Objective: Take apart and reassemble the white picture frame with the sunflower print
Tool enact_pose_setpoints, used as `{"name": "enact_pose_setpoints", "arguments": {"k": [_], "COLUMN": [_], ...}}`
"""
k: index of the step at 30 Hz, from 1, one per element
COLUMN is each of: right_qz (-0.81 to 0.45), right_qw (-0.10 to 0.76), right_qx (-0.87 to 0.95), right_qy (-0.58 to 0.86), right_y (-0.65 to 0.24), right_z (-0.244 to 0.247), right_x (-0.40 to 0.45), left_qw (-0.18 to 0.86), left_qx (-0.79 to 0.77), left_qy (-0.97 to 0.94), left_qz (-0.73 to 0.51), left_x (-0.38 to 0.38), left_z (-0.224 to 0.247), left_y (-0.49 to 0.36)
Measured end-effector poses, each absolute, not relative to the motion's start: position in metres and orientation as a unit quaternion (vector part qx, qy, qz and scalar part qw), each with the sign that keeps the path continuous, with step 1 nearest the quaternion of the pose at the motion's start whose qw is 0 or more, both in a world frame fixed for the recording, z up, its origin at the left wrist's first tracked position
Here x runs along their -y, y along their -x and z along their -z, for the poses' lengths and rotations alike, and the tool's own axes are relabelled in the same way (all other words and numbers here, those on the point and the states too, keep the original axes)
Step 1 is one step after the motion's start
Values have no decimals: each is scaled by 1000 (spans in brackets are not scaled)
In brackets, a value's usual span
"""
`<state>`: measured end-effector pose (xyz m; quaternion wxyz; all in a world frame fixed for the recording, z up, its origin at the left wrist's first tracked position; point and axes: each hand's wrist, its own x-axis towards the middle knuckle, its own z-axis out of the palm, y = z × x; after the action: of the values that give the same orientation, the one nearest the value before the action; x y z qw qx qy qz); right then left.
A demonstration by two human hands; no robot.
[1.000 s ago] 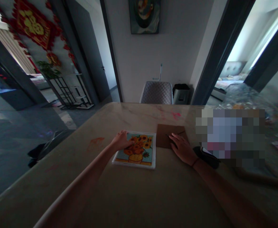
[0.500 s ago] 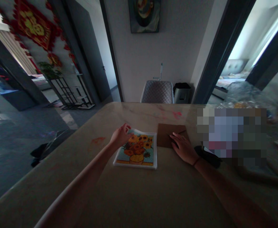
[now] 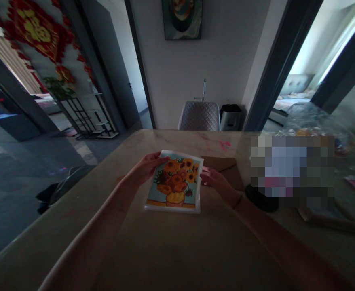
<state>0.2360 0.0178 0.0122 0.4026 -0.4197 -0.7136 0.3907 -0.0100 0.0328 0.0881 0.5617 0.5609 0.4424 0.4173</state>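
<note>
Sunflower picture point(image 3: 177, 182): showed orange blooms in a yellow vase on pale blue, edged white.
Long axis: ran front to back, top end away, tilted up.
Desk point(image 3: 177, 246): lay beneath, with the brown envelope point(image 3: 228, 169) just right of the picture.
Left fingers point(image 3: 155, 160): pinched nearly closed on the upper left edge.
Right fingers point(image 3: 208, 173): curled partway at the right edge; could not tell whether gripping.

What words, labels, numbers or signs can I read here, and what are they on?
"福", in gold on the red hanging at upper left.
Small red-and-gold ornament below it: too blurred to tell whether it bears writing.
Sunflower picture and brown envelope: no readable text.
Pixelated patch at right: unreadable.
</note>
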Motion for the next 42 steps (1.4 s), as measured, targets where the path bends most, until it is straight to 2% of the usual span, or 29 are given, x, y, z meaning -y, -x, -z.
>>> {"name": "enact_pose_setpoints", "arguments": {"k": [3, 9, 20, 23, 25, 26, 28, 30, 34, 38, 42], "right_qz": [-519, -601, -594, -555, -548, -552, -572, -594, -627, -646, -668], "right_qw": [403, 411, 484, 509, 519, 525, 534, 539, 524, 530, 572], "right_qx": [651, 566, 503, 496, 473, 456, 422, 406, 418, 411, 330], "right_qy": [380, 387, 399, 432, 454, 460, 459, 438, 396, 364, 343], "right_y": [-232, -229, -237, -238, -238, -239, -239, -241, -241, -239, -239], "right_z": [-15, -7, -19, -25, -29, -31, -34, -36, -40, -45, -45], "right_x": [-15, -12, -15, -17, -17, -18, -18, -19, -17, -14, -18], "left_qw": [561, 500, 380, 284, 98, 47, -12, -53, -152, -180, -120], "left_qx": [-476, -551, -599, -597, -576, -545, -453, -396, -409, -396, -410], "left_qy": [-522, -493, -533, -575, -700, -759, -859, -900, -884, -881, -867], "left_qz": [-432, -452, -461, -482, -411, -352, -237, -174, -165, -188, -258], "left_x": [-33, -40, -43, -35, -21, -13, 2, 13, 10, 2, 7], "left_z": [-85, -76, -80, -87, -96, -101, -108, -109, -97, -90, -95], "left_y": [9, 9, 6, 0, -8, -13, -24, -34, -43, -40, -39]}}
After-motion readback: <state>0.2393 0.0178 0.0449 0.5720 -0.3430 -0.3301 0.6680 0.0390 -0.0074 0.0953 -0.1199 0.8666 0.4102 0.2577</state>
